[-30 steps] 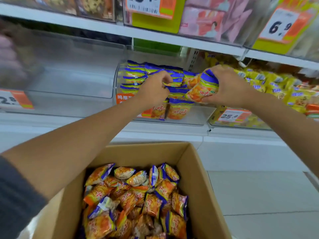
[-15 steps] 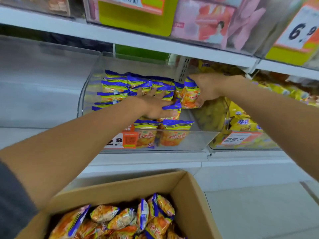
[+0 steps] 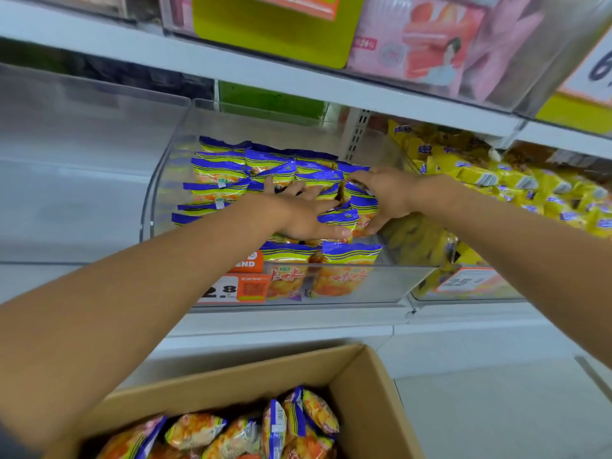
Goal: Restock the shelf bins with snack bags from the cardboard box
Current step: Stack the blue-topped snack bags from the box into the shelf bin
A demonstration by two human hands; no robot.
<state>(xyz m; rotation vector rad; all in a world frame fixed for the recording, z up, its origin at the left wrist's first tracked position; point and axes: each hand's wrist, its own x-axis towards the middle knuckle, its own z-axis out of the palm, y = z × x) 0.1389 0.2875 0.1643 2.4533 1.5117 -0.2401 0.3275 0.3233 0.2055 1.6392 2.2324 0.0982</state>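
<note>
A clear plastic shelf bin point(image 3: 390, 286) holds several orange snack bags with blue-and-yellow tops point(image 3: 228, 173). My left hand point(image 3: 298, 213) lies flat with spread fingers on the bags in the bin's middle. My right hand point(image 3: 387, 197) is just to its right and pinches one snack bag point(image 3: 359, 202) at the bin's right side, lowering it among the others. Below, an open cardboard box point(image 3: 371, 402) holds several more of the same bags point(image 3: 298, 422).
A clear bin point(image 3: 82, 160) to the left looks bare inside. To the right a bin of yellow snack packs point(image 3: 516, 183) carries a price tag. An upper shelf point(image 3: 265, 67) with pink and green packages hangs close above. Pale floor tiles point(image 3: 496, 409) lie right of the box.
Both hands have gone deeper into the bin. My right hand has brought its bag down among the others, and my left hand has spread flat on the bags. The view has closed in.
</note>
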